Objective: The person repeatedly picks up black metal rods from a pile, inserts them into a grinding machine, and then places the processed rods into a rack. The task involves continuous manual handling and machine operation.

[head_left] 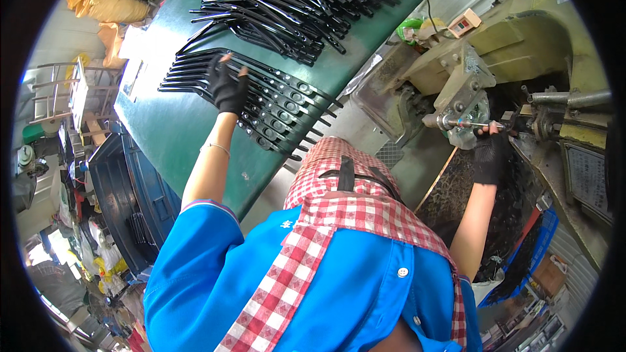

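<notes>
My left hand (pixel 227 85), in a black fingerless glove, is over a row of black metal bars (pixel 277 91) lying side by side on a green table (pixel 176 150). Its thumb and a finger are apart, and I see nothing gripped between them. The bars have bent, thin ends to the left and flat ends with round holes to the right. At the machine (pixel 466 85) on the right is my right hand (pixel 492 156), also gloved. Its bare fingertips are curled together by a horizontal metal shaft (pixel 456 122); what they hold is hidden.
A large heap of similar black bars (pixel 306 0) covers the table's far side. Left of the table stands a dark blue bin (pixel 124 189). A small switch box (pixel 464 23) sits on the machine's frame. A blue crate (pixel 531 257) is at the lower right.
</notes>
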`<action>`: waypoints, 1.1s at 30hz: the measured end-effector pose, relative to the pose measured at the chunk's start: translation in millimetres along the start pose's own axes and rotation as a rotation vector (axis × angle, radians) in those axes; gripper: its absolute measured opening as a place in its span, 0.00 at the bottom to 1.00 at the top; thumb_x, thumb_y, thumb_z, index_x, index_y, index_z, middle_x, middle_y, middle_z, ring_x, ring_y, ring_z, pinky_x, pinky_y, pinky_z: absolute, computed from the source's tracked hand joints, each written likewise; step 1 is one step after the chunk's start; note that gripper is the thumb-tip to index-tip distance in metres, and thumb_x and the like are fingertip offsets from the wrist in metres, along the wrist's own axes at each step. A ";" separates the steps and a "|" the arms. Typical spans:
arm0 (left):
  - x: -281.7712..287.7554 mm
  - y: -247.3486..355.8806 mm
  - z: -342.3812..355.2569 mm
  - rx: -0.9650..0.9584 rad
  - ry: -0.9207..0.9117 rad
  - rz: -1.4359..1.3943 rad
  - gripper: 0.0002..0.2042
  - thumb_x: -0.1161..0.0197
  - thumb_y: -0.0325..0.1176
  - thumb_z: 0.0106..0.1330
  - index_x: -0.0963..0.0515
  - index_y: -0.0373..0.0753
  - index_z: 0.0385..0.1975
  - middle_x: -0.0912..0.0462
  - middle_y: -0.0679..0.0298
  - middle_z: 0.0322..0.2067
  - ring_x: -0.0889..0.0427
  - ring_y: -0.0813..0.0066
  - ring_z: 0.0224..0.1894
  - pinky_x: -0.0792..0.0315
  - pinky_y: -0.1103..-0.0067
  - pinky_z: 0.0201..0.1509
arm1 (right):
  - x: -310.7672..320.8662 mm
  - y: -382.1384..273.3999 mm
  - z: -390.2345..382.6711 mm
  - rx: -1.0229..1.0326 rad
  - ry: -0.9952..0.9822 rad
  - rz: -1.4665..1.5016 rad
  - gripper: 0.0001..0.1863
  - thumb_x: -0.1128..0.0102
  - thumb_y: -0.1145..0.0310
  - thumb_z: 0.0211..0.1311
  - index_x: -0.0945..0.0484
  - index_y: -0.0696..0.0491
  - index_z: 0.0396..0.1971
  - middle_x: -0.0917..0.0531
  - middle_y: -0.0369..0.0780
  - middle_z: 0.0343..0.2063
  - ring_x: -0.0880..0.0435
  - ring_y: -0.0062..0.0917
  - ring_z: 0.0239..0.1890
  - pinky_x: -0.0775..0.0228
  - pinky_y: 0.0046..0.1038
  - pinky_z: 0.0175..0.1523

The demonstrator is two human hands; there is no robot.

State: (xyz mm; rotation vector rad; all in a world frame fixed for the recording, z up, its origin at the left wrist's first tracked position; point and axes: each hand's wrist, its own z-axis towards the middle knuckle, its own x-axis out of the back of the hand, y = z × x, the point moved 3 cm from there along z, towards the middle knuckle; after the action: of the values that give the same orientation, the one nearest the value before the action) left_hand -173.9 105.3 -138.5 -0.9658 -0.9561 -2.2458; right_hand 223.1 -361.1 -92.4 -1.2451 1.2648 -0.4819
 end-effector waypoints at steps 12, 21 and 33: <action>-51.7 68.6 93.4 -0.319 -0.277 0.085 0.11 0.39 0.43 0.57 0.23 0.48 0.37 0.22 0.63 0.42 0.25 0.58 0.46 0.34 0.65 0.51 | -74.0 -37.6 -43.3 0.046 0.103 -0.385 0.11 0.34 0.66 0.57 0.22 0.58 0.33 0.21 0.37 0.27 0.20 0.22 0.29 0.29 0.24 0.40; -127.2 135.8 186.5 -0.589 -0.764 0.292 0.25 0.34 0.42 0.55 0.26 0.51 0.54 0.25 0.55 0.53 0.24 0.52 0.53 0.29 0.64 0.54 | -83.1 -23.2 -51.8 0.328 0.110 -0.535 0.11 0.36 0.68 0.59 0.22 0.58 0.38 0.21 0.33 0.29 0.22 0.17 0.27 0.28 0.22 0.34; -161.9 137.0 208.0 -0.898 -0.765 0.379 0.15 0.46 0.29 0.59 0.24 0.44 0.47 0.23 0.53 0.47 0.22 0.51 0.47 0.28 0.62 0.50 | 227.5 -1.4 -190.1 0.015 1.088 -1.368 0.16 0.40 0.62 0.55 0.21 0.56 0.40 0.17 0.45 0.36 0.18 0.37 0.38 0.28 0.36 0.47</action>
State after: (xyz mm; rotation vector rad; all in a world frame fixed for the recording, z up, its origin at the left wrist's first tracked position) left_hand 103.0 207.0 -104.2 -2.2632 0.0981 -1.9413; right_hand 126.4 -633.8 -157.2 -1.7848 0.9881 -2.3725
